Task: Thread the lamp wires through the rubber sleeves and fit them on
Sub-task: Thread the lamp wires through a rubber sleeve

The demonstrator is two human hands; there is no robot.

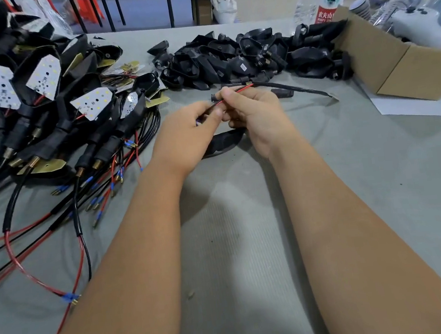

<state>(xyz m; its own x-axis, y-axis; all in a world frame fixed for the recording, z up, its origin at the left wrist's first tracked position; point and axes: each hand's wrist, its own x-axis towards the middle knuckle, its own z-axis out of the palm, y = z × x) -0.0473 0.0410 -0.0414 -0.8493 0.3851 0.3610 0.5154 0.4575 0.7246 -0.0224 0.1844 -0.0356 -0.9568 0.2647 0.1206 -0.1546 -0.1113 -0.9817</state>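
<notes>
Dozens of finished lamps (pixel 44 103) with trailing wires lie heaped at your left on the tabletop (pixel 351 180). At centre, your left hand (pixel 186 135) pinches the red and black wires (pixel 231 96); your right hand (pixel 252 114) pinches them too, just beyond. Behind sits a pile of black rubber sleeves (pixel 243 58), then a cardboard box (pixel 399 66) at right.

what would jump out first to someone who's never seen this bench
Two bare hands meet mid-table, the left hand and right hand both pinching a thin red wire. On the left sprawls a heap of lamp assemblies with white LED boards and red-black leads; behind the hands lies a pile of black rubber sleeves.
</notes>
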